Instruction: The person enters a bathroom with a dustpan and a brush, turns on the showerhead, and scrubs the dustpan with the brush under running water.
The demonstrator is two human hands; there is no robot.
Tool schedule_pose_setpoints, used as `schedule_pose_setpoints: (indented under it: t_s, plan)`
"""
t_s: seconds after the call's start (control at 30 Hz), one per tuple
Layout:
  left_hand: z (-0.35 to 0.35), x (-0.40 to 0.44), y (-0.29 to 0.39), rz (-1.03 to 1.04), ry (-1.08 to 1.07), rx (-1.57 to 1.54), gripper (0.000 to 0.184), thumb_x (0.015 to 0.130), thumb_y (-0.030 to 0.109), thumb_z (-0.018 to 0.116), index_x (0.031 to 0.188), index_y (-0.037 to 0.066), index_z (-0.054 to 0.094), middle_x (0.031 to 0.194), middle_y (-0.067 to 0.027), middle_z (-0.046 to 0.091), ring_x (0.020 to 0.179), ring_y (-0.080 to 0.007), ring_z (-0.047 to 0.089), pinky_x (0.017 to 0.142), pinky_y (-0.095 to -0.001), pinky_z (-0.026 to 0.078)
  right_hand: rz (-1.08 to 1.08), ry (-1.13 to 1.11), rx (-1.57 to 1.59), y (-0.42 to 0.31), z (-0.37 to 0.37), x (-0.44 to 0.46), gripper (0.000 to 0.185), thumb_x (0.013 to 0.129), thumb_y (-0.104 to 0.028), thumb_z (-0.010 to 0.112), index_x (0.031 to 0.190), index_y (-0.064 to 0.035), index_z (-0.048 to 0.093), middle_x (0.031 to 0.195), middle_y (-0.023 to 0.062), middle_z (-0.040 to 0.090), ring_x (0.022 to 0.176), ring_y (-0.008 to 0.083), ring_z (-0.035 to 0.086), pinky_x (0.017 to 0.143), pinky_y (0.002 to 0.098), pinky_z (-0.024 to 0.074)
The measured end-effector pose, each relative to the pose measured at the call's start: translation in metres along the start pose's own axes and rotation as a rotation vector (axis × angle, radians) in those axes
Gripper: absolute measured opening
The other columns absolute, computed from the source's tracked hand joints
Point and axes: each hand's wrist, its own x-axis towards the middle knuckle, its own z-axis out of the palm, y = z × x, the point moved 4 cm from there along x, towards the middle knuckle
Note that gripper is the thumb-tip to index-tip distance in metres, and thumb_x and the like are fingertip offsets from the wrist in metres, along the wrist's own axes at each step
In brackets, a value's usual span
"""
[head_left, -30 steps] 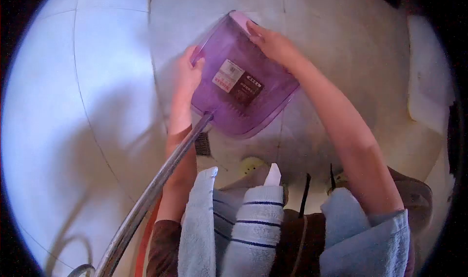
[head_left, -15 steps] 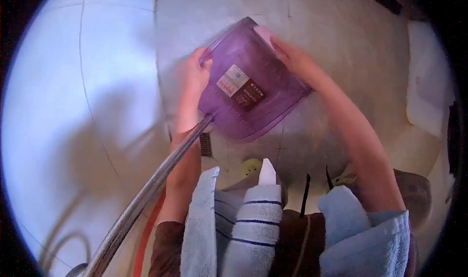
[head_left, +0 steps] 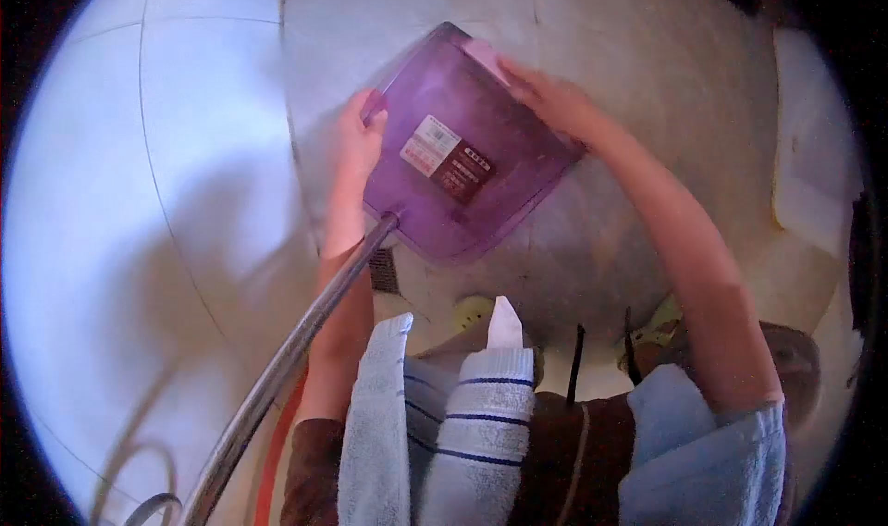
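Observation:
A translucent purple dustpan [head_left: 435, 91] with a long metal handle [head_left: 296, 341] is held up over the floor, tilted. A white and brown label [head_left: 449, 159] is stuck on it. My left hand [head_left: 359, 137] grips its left edge, fingers wrapped round the rim. At the upper right edge, my right hand [head_left: 550, 100] presses a pale pink cloth or sheet [head_left: 485, 59] against the pan. The fingertips of that hand are slightly blurred.
Light tiles cover the floor [head_left: 666, 110], with a dark drain grate [head_left: 383, 272] below the pan. Striped pale towels [head_left: 486, 415] hang before my body. A red hose [head_left: 277, 452] runs at lower left; yellow-green shoes [head_left: 474, 313] show below.
Over the last second, my right hand has slid with the pink piece down and right along the pan's edge. The view shifted sideways and back; my left hand keeps its grip.

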Motion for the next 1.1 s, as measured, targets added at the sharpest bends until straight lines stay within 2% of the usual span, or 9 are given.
schedule_pose_setpoints:
  t_s: [0.17, 0.27, 0.43, 0.57, 0.67, 0.8, 0.87, 0.93, 1.1]
  plan:
    - [-0.006, 0.001, 0.001, -0.095, 0.01, 0.1, 0.031, 0.076, 0.018, 0.063, 0.105, 0.01, 0.057, 0.09, -0.008, 0.065, 0.084, -0.0235, 0.061, 0.073, -0.0324, 0.045, 0.092, -0.025, -0.043, -0.006, -0.003, 0.008, 0.045, 0.09, -0.032, 0.043, 0.133, -0.0285, 0.032, 0.123, 0.0127, 0.049, 0.11, 0.0273, 0.05, 0.09, 0.0353, 0.0394]
    - [-0.006, 0.0, 0.007, -0.117, 0.014, 0.143, 0.031, 0.076, 0.02, 0.063, 0.105, 0.01, 0.057, 0.09, -0.0079, 0.065, 0.083, -0.0235, 0.062, 0.073, -0.0324, 0.045, -0.009, 0.012, 0.013, 0.075, 0.015, -0.069, 0.045, 0.09, -0.032, 0.043, 0.133, -0.0313, 0.031, 0.122, 0.0154, 0.049, 0.108, 0.0285, 0.052, 0.09, 0.0353, 0.0395]
    - [-0.005, 0.0, 0.007, -0.083, -0.029, 0.088, 0.03, 0.078, 0.018, 0.06, 0.108, 0.012, 0.056, 0.082, -0.0118, 0.064, 0.073, -0.0266, 0.061, 0.066, -0.0365, 0.046, 0.093, -0.031, -0.237, 0.022, -0.003, -0.038, 0.044, 0.09, -0.041, 0.035, 0.133, -0.0343, 0.028, 0.111, 0.0161, 0.056, 0.099, 0.0377, 0.055, 0.085, 0.0437, 0.0426]
    - [-0.009, 0.001, 0.006, -0.006, -0.007, 0.225, 0.033, 0.077, 0.023, 0.061, 0.108, 0.014, 0.056, 0.083, -0.0114, 0.064, 0.077, -0.0273, 0.061, 0.067, -0.0356, 0.046, 0.072, 0.012, -0.113, -0.009, -0.01, -0.007, 0.042, 0.091, -0.035, 0.038, 0.133, -0.0319, 0.031, 0.114, 0.0181, 0.054, 0.102, 0.0342, 0.053, 0.088, 0.0385, 0.0405]
    - [-0.004, 0.0, 0.004, -0.064, 0.007, 0.271, 0.032, 0.075, 0.024, 0.064, 0.105, 0.016, 0.058, 0.09, -0.009, 0.064, 0.084, -0.0256, 0.061, 0.07, -0.0343, 0.046, 0.016, 0.084, -0.174, 0.041, 0.001, -0.06, 0.043, 0.091, -0.034, 0.039, 0.133, -0.0313, 0.03, 0.117, 0.0169, 0.052, 0.105, 0.0338, 0.051, 0.089, 0.0369, 0.04]
    - [0.0, 0.004, -0.009, -0.109, 0.029, 0.379, 0.032, 0.075, 0.026, 0.064, 0.106, 0.017, 0.059, 0.09, -0.0089, 0.064, 0.084, -0.0261, 0.061, 0.068, -0.0352, 0.046, 0.172, -0.081, 0.094, 0.056, 0.001, -0.098, 0.044, 0.091, -0.033, 0.04, 0.133, -0.0311, 0.03, 0.118, 0.0172, 0.051, 0.107, 0.033, 0.051, 0.089, 0.0359, 0.0403]
    - [-0.002, 0.007, -0.011, -0.101, 0.038, 0.368, 0.033, 0.075, 0.027, 0.064, 0.106, 0.017, 0.058, 0.091, -0.0089, 0.064, 0.084, -0.0261, 0.061, 0.068, -0.0351, 0.046, 0.108, -0.05, -0.203, 0.024, -0.006, -0.051, 0.043, 0.091, -0.032, 0.039, 0.133, -0.0313, 0.03, 0.117, 0.0178, 0.051, 0.106, 0.0329, 0.051, 0.088, 0.0359, 0.0403]
    - [-0.004, 0.003, -0.007, -0.129, 0.001, 0.368, 0.033, 0.075, 0.026, 0.064, 0.107, 0.017, 0.058, 0.091, -0.0089, 0.064, 0.084, -0.0257, 0.061, 0.069, -0.0346, 0.046, -0.009, 0.009, -0.138, 0.006, -0.002, -0.004, 0.044, 0.091, -0.031, 0.039, 0.134, -0.0314, 0.029, 0.118, 0.0178, 0.05, 0.106, 0.0331, 0.051, 0.088, 0.0358, 0.0403]
    - [0.003, 0.005, -0.026, 0.011, 0.129, 0.31, 0.034, 0.075, 0.026, 0.064, 0.107, 0.015, 0.058, 0.092, -0.0088, 0.064, 0.086, -0.0245, 0.062, 0.072, -0.0344, 0.046, -0.046, 0.136, -0.23, 0.044, 0.008, -0.055, 0.048, 0.089, -0.028, 0.045, 0.134, -0.0335, 0.028, 0.113, 0.0173, 0.054, 0.1, 0.0344, 0.054, 0.084, 0.0395, 0.0425]
